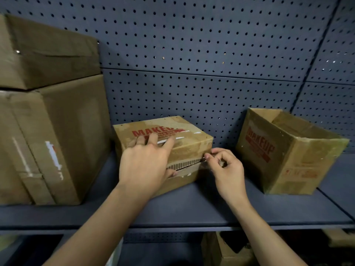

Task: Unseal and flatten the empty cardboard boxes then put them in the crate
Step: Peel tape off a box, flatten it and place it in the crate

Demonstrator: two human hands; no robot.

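Figure: unsealing a taped carton on a shelf. The sealed box (163, 148), printed "MAKEUP" in red, sits on the dark shelf (192, 208) and serves as the landmark. The left hand (146, 166) lies spread over the near top edge of this box, fingers flat on its lid and thumb tucked at the front seam, bracing rather than grasping. The right hand (226, 169), at the box's right front corner, is pinched closed on what appears to be the end of the clear tape (192, 167) running along the front seam; the strip itself is hard to make out. The seam already gapes slightly, showing corrugated edge. To the right of the box, well apart, stands 1 open box (288, 150) with the same print, tilted and not yet flattened. To the left of the box stand 2 large boxes (48, 112), stacked. Behind it is the pegboard wall (192, 54). No crate is identifiable in view.

Risks, as judged: the tape may tear short if pulled at a steep angle, leaving the seam partly sealed; the light box may slide toward the shelf edge if the bracing hand lifts; a hard pull may strip the cardboard's facing.
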